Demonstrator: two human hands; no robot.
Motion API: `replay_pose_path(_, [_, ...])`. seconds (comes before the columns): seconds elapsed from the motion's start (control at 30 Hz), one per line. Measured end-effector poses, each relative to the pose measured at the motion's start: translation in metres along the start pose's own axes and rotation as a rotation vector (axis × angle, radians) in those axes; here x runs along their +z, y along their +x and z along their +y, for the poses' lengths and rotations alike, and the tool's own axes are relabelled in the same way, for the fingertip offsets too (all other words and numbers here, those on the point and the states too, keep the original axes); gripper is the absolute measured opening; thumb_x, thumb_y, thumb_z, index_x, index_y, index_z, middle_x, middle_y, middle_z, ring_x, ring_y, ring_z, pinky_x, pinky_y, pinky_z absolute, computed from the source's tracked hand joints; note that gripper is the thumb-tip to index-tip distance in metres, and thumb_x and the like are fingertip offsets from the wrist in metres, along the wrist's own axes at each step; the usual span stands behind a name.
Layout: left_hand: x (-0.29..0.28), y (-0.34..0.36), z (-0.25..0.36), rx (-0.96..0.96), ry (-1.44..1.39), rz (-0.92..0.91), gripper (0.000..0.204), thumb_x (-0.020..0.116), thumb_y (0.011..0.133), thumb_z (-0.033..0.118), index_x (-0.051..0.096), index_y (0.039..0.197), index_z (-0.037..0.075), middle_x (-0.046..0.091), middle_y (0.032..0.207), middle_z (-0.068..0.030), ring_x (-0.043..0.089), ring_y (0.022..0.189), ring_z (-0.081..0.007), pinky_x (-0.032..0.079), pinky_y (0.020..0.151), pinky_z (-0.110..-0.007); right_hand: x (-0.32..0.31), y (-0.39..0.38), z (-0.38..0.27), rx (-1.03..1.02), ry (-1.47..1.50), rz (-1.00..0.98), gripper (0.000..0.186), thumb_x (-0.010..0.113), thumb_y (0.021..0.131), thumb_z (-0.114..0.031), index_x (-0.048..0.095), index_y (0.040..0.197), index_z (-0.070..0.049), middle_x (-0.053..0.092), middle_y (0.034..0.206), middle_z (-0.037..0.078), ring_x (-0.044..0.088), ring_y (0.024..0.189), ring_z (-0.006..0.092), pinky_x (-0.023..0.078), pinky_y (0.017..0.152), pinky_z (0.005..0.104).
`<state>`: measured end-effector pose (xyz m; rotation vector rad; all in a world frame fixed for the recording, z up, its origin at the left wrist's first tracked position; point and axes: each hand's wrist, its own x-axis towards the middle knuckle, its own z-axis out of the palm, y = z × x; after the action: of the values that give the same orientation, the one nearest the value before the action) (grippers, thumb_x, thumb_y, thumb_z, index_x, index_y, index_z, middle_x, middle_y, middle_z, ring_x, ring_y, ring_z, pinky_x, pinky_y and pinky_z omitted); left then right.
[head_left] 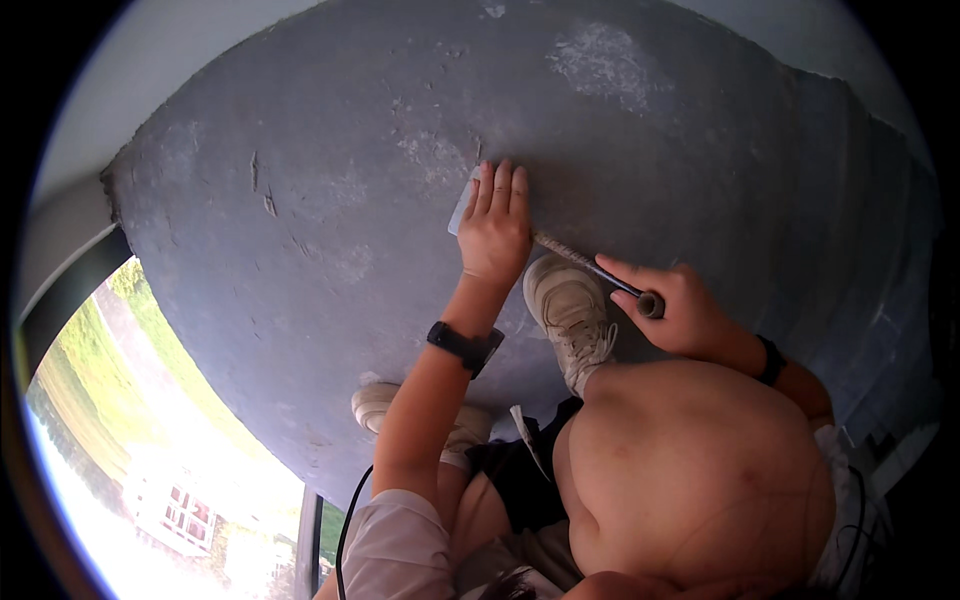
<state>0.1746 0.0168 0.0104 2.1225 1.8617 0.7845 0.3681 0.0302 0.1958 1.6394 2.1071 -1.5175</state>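
Observation:
My right hand [685,308] is closed around the dark rod handle [585,262] of what looks like a scraper. The rod has a rough, pale-crusted stretch toward my left hand and a round end that sticks out by my right fingers. My left hand [497,225] lies with fingers stretched out and close together over a pale flat blade [464,205], pressing on it against the grey floor [330,200]. My palm covers most of the blade and the place where blade and rod would meet.
Thin scraps of debris [268,204] and whitish patches [605,65] mark the floor. My beige shoe [570,310] stands right beside the rod, the other shoe [375,405] further left. A bright window [150,420] borders the floor at left; pale walls [215,40] edge the far side.

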Motion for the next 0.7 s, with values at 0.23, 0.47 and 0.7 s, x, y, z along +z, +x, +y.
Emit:
replay_pose_path(0.23, [0.002, 0.001, -0.004, 0.006, -0.002, 0.013, 0.041, 0.062, 0.079, 0.002, 0.067, 0.12, 0.004, 0.069, 0.126, -0.0131, 0.065, 0.121, -0.0346, 0.055, 0.101, -0.044, -0.002, 0.003, -0.007, 0.009, 0.016, -0.031, 0.041, 0.069, 0.094, -0.011, 0.064, 0.134, -0.008, 0.059, 0.064, 0.019, 0.047, 0.046, 0.0274, 0.042, 0.05, 0.034])
replay_pose_path(0.47, [-0.006, 0.003, -0.006, 0.017, -0.011, -0.028, 0.041, 0.063, 0.078, 0.001, 0.067, 0.119, 0.004, 0.069, 0.126, -0.012, 0.065, 0.12, -0.0334, 0.056, 0.1, -0.044, -0.002, 0.002, -0.008, 0.061, 0.051, -0.066, 0.042, 0.068, 0.094, -0.011, 0.063, 0.136, -0.007, 0.062, 0.069, 0.021, 0.05, 0.048, 0.0243, 0.043, 0.051, 0.0335])
replay_pose_path(0.7, [-0.013, -0.002, -0.002, 0.019, -0.013, -0.095, 0.043, 0.063, 0.077, 0.0, 0.066, 0.12, 0.004, 0.068, 0.126, -0.0118, 0.064, 0.123, -0.0327, 0.055, 0.101, -0.042, 0.005, -0.004, 0.003, 0.037, 0.106, -0.062, 0.045, 0.069, 0.094, -0.011, 0.061, 0.138, -0.008, 0.064, 0.074, 0.023, 0.058, 0.052, 0.0252, 0.047, 0.055, 0.0339])
